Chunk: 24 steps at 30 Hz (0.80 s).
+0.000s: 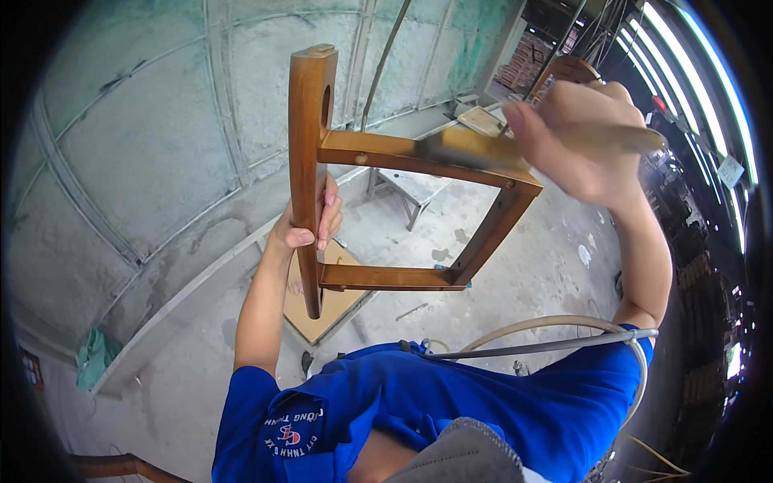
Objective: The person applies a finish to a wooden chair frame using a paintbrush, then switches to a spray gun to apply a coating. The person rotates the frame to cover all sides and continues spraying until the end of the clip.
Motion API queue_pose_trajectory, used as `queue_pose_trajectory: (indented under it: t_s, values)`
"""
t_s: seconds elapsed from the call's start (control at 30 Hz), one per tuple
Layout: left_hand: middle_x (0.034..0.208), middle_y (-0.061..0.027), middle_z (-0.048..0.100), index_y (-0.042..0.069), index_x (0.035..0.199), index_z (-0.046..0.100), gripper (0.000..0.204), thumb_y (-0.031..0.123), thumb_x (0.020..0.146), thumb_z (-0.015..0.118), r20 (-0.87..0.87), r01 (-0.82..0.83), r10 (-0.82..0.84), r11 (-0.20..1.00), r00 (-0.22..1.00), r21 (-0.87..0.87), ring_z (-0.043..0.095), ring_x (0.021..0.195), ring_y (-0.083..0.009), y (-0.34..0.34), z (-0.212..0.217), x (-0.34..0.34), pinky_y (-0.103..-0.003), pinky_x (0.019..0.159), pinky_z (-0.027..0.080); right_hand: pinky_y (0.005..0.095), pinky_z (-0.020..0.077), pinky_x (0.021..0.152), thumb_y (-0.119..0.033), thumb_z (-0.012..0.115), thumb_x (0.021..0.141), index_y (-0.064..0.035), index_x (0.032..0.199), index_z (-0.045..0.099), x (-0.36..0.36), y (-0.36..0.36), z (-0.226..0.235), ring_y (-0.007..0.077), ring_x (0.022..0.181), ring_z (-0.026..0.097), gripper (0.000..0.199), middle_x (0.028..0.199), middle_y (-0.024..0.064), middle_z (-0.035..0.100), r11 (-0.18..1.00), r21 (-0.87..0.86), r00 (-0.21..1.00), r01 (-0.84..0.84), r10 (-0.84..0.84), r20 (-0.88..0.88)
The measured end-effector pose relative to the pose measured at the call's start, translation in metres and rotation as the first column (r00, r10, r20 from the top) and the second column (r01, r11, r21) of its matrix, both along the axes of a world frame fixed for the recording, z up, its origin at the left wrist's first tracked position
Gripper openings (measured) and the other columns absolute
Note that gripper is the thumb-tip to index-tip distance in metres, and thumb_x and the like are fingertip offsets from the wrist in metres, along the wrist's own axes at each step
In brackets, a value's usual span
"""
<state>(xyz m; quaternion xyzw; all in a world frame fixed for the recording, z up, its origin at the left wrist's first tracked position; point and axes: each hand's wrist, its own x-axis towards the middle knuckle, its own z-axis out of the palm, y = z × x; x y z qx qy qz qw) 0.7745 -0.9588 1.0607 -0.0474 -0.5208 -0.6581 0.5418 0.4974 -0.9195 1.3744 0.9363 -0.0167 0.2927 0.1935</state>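
My left hand (310, 221) grips the upright post of a brown, varnished wooden furniture frame (386, 278) and holds it up off the floor. The post stands nearly vertical, with two rails running to the right and a crosspiece joining their ends. My right hand (584, 137) is closed round the yellowish handle of a brush (644, 140), smeared by motion. The brush's dark, blurred end lies along the upper rail; whether it touches the wood I cannot tell.
Behind the frame stands a small pale stool (415, 185). A tan board (334, 306) lies below my left hand. Pale hoses (555, 322) loop near my right upper arm. A green plastic bag (98, 358) is by the low ledge at left. Another brown wooden piece (121, 466) shows at lower left.
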Motion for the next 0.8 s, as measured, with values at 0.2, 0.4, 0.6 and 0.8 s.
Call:
queue_pose_trajectory:
  t_s: [0.2,0.4,0.6,0.8]
  values:
    - [0.069,-0.0012,0.053,0.008,0.11,0.041,0.07,0.028,0.066,0.091,-0.001,0.021,-0.021,1.0,1.0,-0.015,0.056,0.055,-0.0121,-0.005,0.0,0.0,-0.023,0.05,0.044,0.0318,0.0315,0.036,-0.004,0.08,0.083,-0.0122,0.056,0.045,0.002,0.013,-0.005,0.0151,0.035,0.046,0.044,0.045,-0.0025,0.039,0.978,-0.206,0.995,-0.023,0.002,-0.104]
    - [0.069,-0.0007,0.053,0.009,0.11,0.04,0.071,0.028,0.065,0.091,-0.004,0.05,-0.05,0.999,0.999,0.008,0.056,0.055,-0.0117,-0.011,-0.003,0.001,-0.023,0.051,0.044,0.0299,0.0337,0.035,-0.007,0.081,0.084,-0.0101,0.057,0.05,-0.004,0.012,-0.001,0.0124,0.036,0.048,0.041,0.049,-0.0022,0.045,0.972,-0.233,0.996,0.031,-0.05,-0.079]
    - [0.07,-0.0003,0.053,0.01,0.11,0.039,0.071,0.028,0.065,0.091,0.015,0.027,-0.027,1.0,1.0,0.009,0.055,0.055,-0.0117,-0.017,-0.002,0.004,-0.023,0.051,0.044,0.0298,0.0337,0.035,-0.008,0.081,0.085,-0.0111,0.058,0.051,-0.017,0.006,-0.005,0.0127,0.036,0.048,0.04,0.051,-0.0029,0.042,0.987,-0.122,0.993,0.104,-0.11,-0.043]
    - [0.07,-0.0004,0.054,0.01,0.11,0.039,0.07,0.026,0.065,0.09,0.009,0.066,-0.066,0.998,0.998,0.022,0.056,0.054,-0.0122,-0.026,-0.004,0.005,-0.023,0.051,0.044,0.0317,0.0311,0.035,-0.007,0.08,0.085,-0.0129,0.058,0.048,-0.021,0.005,-0.011,0.0128,0.034,0.046,0.041,0.044,-0.0046,0.038,0.972,-0.132,0.981,0.193,-0.191,0.027]
